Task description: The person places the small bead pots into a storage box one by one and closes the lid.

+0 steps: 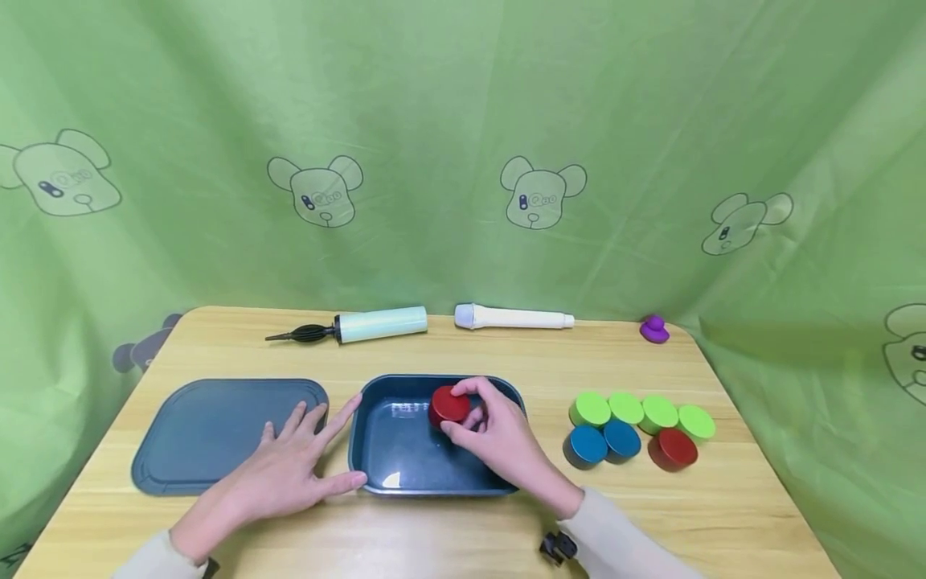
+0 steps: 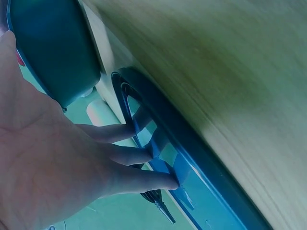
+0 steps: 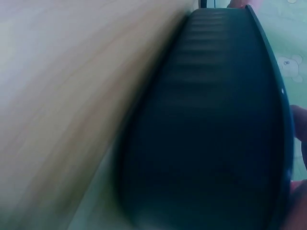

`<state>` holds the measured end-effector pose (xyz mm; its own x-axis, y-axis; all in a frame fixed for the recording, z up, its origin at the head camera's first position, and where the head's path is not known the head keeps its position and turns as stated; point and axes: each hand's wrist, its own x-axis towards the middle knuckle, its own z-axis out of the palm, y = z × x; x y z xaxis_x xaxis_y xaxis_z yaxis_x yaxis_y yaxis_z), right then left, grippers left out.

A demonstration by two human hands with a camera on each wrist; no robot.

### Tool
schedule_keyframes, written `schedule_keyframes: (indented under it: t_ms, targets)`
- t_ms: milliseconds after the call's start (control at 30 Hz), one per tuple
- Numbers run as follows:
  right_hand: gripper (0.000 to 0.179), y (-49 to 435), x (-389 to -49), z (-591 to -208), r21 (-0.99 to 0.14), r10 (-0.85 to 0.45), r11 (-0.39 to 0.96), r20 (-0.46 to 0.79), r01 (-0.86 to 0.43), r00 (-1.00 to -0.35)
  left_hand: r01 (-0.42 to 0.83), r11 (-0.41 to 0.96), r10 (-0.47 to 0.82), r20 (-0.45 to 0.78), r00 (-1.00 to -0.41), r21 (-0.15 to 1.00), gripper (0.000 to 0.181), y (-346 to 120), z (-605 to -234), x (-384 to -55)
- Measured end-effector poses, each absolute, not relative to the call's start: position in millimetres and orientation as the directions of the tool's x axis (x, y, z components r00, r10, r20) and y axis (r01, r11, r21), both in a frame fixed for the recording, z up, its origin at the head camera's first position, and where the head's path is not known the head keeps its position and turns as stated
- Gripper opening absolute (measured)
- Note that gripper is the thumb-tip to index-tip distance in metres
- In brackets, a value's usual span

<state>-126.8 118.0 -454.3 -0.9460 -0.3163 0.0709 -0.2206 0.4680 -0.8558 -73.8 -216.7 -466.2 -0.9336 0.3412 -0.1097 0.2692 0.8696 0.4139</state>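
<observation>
Inside a dark blue rectangular box (image 1: 394, 462), my right hand (image 1: 506, 438) pinches a short red cylinder (image 1: 448, 406) between thumb and fingers, towards the box's back right. My left hand (image 1: 285, 470) is spread out, its thumb and index finger at the box's left rim. Its other fingertips rest on a flat dark blue lid (image 1: 202, 438) to the left. The left wrist view shows three straight fingers (image 2: 144, 181) reaching the lid (image 2: 192, 143). In the right wrist view the box's outer wall (image 3: 206, 120) fills the middle and hides most of the hand.
Right of the box stand several green cylinders (image 1: 660, 414), two blue cylinders (image 1: 586, 446) and another red cylinder (image 1: 673, 449). Along the back edge lie a hand pump (image 1: 382, 324), a white microphone-like stick (image 1: 517, 318) and a small purple object (image 1: 654, 328). A green curtain (image 1: 434, 96) hangs behind.
</observation>
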Motion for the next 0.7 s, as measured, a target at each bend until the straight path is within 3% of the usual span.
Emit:
schedule_keyframes:
  t_ms: [700]
  targets:
    - [0.035,69,-133,-472,-0.789,-0.376,0.576,-0.024,-0.213,-0.926,0.285,0.863,0.349,-0.084,-0.933,0.416,0.098,-217,-467,-73]
